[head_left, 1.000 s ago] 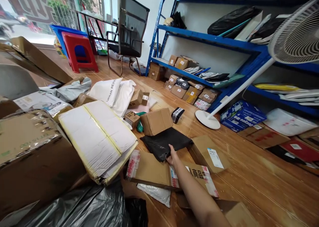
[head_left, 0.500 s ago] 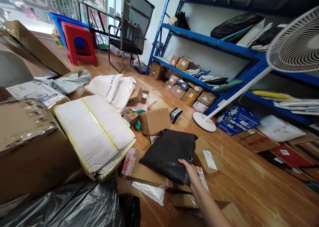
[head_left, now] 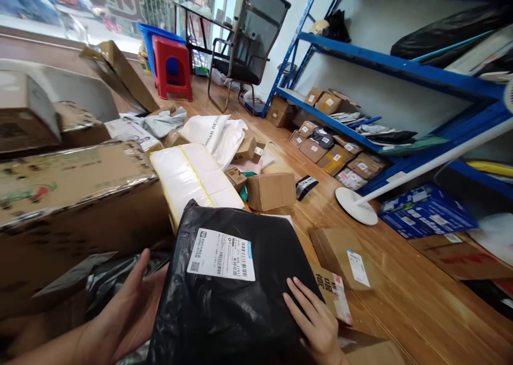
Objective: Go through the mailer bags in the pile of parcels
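A black plastic mailer parcel (head_left: 240,306) with a white shipping label (head_left: 220,255) facing up fills the lower middle, held up close in front of me. On its right side is my right hand (head_left: 315,319), fingers lying over the top face and thumb out of sight. My left hand (head_left: 134,306) is at the parcel's left edge, palm turned up and thumb spread away; its fingertips pass out of view behind the parcel. Whether the left palm touches the parcel I cannot tell.
Large cardboard boxes (head_left: 80,194) crowd my left, beside a white carton with yellow edges (head_left: 184,167). Several boxes and a labelled carton (head_left: 348,261) lie on the wooden floor. Blue shelving (head_left: 360,65) with parcels and a white fan base (head_left: 356,206) stand right.
The black parcel has come up off the floor boxes toward me and now shows its label. My left hand has come into view. The camera view has shifted left.
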The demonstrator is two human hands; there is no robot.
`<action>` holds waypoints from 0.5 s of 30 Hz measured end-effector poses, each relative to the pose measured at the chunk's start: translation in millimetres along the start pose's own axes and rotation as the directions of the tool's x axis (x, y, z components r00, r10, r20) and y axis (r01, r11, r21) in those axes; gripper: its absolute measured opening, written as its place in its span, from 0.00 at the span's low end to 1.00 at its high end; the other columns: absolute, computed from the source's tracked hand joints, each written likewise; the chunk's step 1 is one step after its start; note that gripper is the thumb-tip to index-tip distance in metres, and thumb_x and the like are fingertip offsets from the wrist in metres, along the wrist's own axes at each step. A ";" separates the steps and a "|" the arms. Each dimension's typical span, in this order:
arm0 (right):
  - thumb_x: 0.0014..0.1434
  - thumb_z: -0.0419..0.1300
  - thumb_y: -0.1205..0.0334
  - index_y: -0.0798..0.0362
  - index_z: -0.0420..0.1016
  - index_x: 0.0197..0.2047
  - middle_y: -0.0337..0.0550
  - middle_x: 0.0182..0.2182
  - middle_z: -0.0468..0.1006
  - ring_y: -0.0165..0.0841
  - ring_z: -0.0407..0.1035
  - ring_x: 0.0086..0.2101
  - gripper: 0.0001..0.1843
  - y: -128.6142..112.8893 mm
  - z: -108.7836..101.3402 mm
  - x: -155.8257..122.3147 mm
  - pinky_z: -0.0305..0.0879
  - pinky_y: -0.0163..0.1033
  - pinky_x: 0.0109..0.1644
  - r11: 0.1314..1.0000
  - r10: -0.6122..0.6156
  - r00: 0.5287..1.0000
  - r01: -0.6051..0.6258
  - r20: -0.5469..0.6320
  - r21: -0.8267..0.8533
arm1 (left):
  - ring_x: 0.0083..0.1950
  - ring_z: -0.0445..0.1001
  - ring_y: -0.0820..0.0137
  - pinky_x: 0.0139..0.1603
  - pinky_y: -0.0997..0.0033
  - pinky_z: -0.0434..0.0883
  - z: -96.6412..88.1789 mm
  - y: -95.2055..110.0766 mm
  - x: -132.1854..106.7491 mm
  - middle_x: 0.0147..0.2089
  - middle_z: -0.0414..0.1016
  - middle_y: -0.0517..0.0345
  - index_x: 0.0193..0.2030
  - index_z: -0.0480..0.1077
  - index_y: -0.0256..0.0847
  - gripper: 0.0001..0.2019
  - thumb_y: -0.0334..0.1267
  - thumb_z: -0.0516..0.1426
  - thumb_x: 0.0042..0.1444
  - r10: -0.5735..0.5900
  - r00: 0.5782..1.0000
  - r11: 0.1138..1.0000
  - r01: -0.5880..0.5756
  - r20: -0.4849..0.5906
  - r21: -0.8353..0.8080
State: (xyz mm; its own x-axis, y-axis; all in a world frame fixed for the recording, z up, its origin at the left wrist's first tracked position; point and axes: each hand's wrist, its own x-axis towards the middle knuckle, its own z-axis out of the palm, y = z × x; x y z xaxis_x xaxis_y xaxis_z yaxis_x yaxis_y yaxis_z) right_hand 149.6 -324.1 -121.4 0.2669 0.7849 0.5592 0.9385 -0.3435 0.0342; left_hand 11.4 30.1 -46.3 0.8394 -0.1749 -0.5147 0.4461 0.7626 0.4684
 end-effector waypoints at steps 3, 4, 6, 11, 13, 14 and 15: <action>0.70 0.35 0.54 0.58 0.57 0.68 0.53 0.53 0.74 0.44 0.61 0.59 0.30 -7.8 8.9 3.1 0.66 0.45 0.54 0.999 -0.053 0.997 0.053 -0.051 -0.014 | 0.53 0.75 0.53 0.56 0.56 0.71 25.8 8.9 -5.1 0.50 0.79 0.48 0.65 0.58 0.41 0.46 0.49 0.69 0.39 -0.003 0.995 0.999 0.009 -0.103 0.050; 0.70 0.35 0.55 0.59 0.56 0.68 0.52 0.53 0.74 0.44 0.60 0.60 0.29 -9.2 10.9 2.4 0.64 0.45 0.57 0.998 -0.065 0.996 0.064 -0.060 -0.011 | 0.52 0.76 0.54 0.56 0.57 0.71 29.5 8.3 -5.2 0.50 0.79 0.47 0.66 0.56 0.40 0.47 0.43 0.70 0.39 -0.023 0.990 0.997 0.034 -0.139 0.075; 0.69 0.37 0.56 0.56 0.56 0.68 0.50 0.56 0.71 0.46 0.55 0.62 0.29 -9.2 15.8 -1.6 0.57 0.49 0.62 0.997 -0.075 0.996 0.074 -0.049 -0.019 | 0.49 0.78 0.53 0.55 0.55 0.72 31.4 3.5 -3.8 0.49 0.79 0.44 0.65 0.56 0.35 0.48 0.38 0.70 0.36 -0.050 0.982 0.992 0.070 -0.183 0.108; 0.51 0.64 0.40 0.51 0.38 0.72 0.63 0.68 0.42 0.61 0.45 0.64 0.56 -0.3 57.8 -34.9 0.54 0.67 0.61 0.801 0.540 0.837 -0.544 0.091 0.250 | 0.50 0.77 0.54 0.54 0.59 0.72 8.6 -16.1 -9.6 0.50 0.79 0.48 0.58 0.64 0.38 0.42 0.35 0.70 0.31 -0.020 0.986 0.983 0.050 -0.166 0.179; 0.41 0.60 0.24 0.54 0.32 0.71 0.72 0.65 0.50 0.60 0.58 0.59 0.69 -4.9 87.7 -56.3 0.64 0.64 0.54 0.334 0.731 0.584 -0.758 0.354 0.560 | 0.49 0.77 0.54 0.53 0.58 0.72 -9.0 -22.1 -21.2 0.49 0.79 0.49 0.56 0.66 0.39 0.40 0.35 0.70 0.32 -0.044 0.984 0.978 0.078 -0.171 0.196; 0.42 0.51 0.19 0.55 0.38 0.71 0.72 0.61 0.58 0.57 0.65 0.55 0.66 -11.3 102.7 -66.3 0.67 0.61 0.51 0.068 0.707 0.481 -0.776 0.518 0.627 | 0.49 0.77 0.54 0.53 0.57 0.72 -18.9 -24.5 -28.6 0.48 0.80 0.50 0.56 0.67 0.39 0.38 0.37 0.70 0.33 -0.061 0.982 0.973 0.099 -0.181 0.210; 0.47 0.43 0.19 0.54 0.48 0.69 0.69 0.57 0.66 0.54 0.70 0.51 0.59 -20.1 116.2 -74.8 0.69 0.58 0.48 -0.135 0.644 0.414 -0.766 0.643 0.628 | 0.48 0.77 0.53 0.53 0.56 0.72 -29.5 -26.8 -36.4 0.47 0.80 0.51 0.55 0.68 0.40 0.37 0.38 0.69 0.33 -0.071 0.980 0.963 0.116 -0.184 0.242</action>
State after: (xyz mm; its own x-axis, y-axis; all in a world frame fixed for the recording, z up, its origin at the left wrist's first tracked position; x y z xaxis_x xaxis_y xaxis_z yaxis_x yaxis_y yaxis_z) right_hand 136.2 -316.0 -260.2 0.8558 0.4353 -0.2794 -0.1939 -0.2308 -0.9535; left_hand -40.3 34.4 -61.3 0.7340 -0.1116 -0.6700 0.6019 0.5639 0.5654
